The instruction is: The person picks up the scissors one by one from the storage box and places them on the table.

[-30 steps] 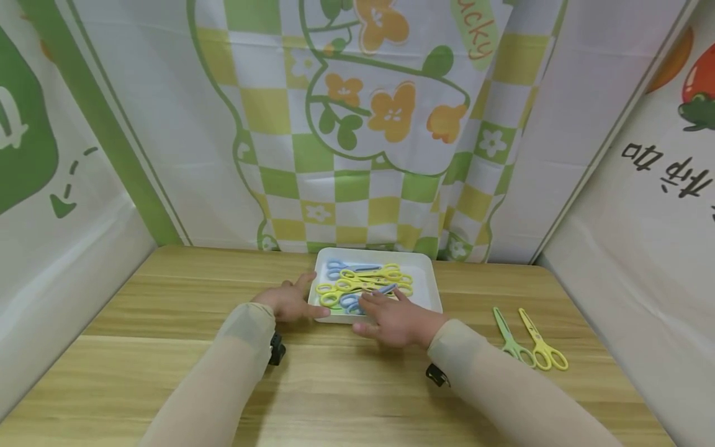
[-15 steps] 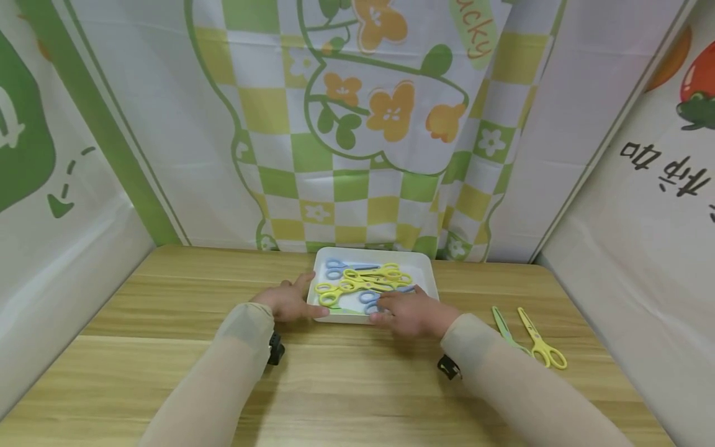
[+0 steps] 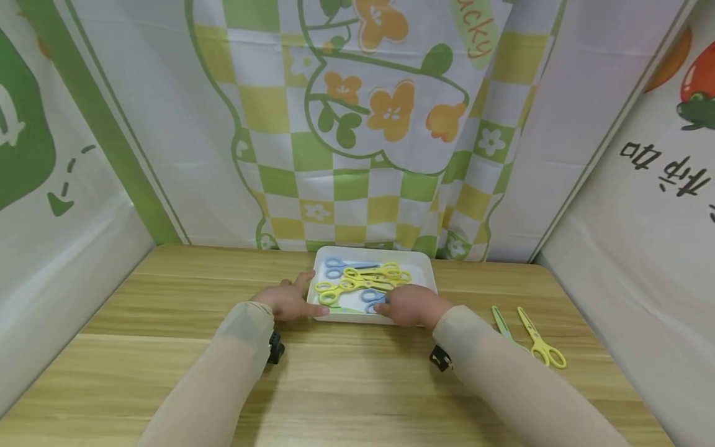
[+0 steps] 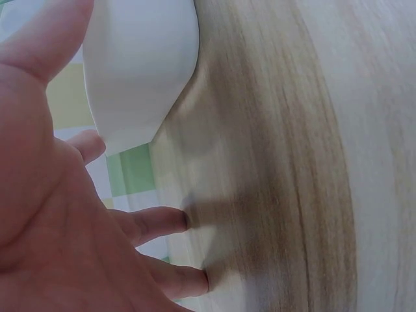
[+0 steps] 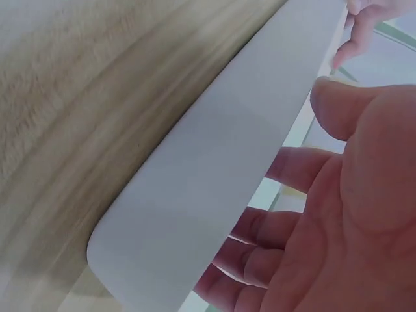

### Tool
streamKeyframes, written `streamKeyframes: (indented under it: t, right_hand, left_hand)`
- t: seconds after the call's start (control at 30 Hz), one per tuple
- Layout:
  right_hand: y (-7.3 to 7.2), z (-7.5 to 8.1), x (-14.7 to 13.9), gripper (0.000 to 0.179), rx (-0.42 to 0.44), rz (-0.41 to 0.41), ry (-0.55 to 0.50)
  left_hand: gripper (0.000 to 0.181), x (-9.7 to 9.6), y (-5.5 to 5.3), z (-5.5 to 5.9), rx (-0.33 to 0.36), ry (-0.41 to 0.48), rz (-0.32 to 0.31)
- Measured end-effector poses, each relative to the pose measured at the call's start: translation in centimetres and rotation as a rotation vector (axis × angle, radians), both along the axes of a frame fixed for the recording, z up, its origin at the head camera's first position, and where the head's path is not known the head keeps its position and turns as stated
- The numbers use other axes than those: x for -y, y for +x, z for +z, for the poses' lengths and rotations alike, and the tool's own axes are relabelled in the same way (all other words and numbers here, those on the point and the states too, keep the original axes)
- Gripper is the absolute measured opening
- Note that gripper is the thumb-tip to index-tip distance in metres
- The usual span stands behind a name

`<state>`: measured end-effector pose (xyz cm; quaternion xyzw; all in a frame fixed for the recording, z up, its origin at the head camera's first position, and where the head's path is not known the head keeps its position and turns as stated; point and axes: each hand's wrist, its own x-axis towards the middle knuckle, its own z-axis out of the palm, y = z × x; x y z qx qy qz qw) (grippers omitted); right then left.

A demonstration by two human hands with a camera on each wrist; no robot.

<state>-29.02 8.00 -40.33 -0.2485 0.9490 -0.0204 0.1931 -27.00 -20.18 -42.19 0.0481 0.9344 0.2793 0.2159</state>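
Note:
A white tray [image 3: 424,264] at the table's back edge holds several pairs of scissors. My left hand [image 3: 287,301] spreads round its front left corner, thumb over the front rim and forefinger along the left side. My right hand [image 3: 413,304] reaches over the front right rim, fingers bent down into the tray. It covers the blades of blue scissors [image 3: 368,296], whose handle loops show beside the thumb; I cannot tell whether it grips them. Yellow scissors [image 3: 357,284] lie crossed in the middle, more blue scissors [image 3: 335,268] behind them. In the right wrist view the tray's wall hides the fingertips.
Green scissors [image 3: 503,323], partly behind the right sleeve, and yellow scissors [image 3: 539,338] lie on the wooden table [image 3: 335,385] at the right. A patterned curtain [image 3: 363,155] hangs right behind the tray. White side walls [image 3: 631,248] border the table.
The blue scissors under my right hand have slid to the right in the tray. My right fingers, earlier stretched over them, now bend downward. My left hand has stayed at the corner.

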Motion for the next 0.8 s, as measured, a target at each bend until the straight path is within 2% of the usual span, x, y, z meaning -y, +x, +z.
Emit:
streamKeyframes:
  t: [0.1,0.17,0.3,0.37,0.43,0.57,0.8]
  right_hand:
    - [-0.6,0.4,-0.2,0.048,0.005,-0.017,-0.012]
    - [-1.2,1.0,-0.2,0.046,0.007,-0.087,-0.05]
    - [-2.5,2.6,0.0,0.042,0.035,-0.296,-0.14]
    - [-3.1,3.2,0.4,0.042,0.074,-0.343,-0.133]
    - [-3.4,3.6,0.9,0.043,0.13,-0.354,-0.089]
    - [-3.6,3.5,1.9,0.042,0.205,-0.389,-0.049]
    - [-3.9,2.2,3.1,0.031,0.196,-0.496,-0.057]
  left_hand:
    - [0.114,0.0,-0.2,-0.4,0.0,-0.006,0.005]
    - [0.112,0.0,-0.2,-0.4,0.008,-0.019,0.003]
    - [0.111,0.1,-0.1,-0.1,0.006,-0.033,-0.01]
    - [0.11,0.1,0.1,0.2,0.0,-0.034,-0.015]
    - [0.108,0.1,0.4,0.5,-0.008,-0.03,-0.018]
    - [0.105,0.0,0.5,0.8,-0.013,-0.027,-0.015]
    - [0.105,-0.1,0.4,0.8,-0.017,-0.026,-0.017]
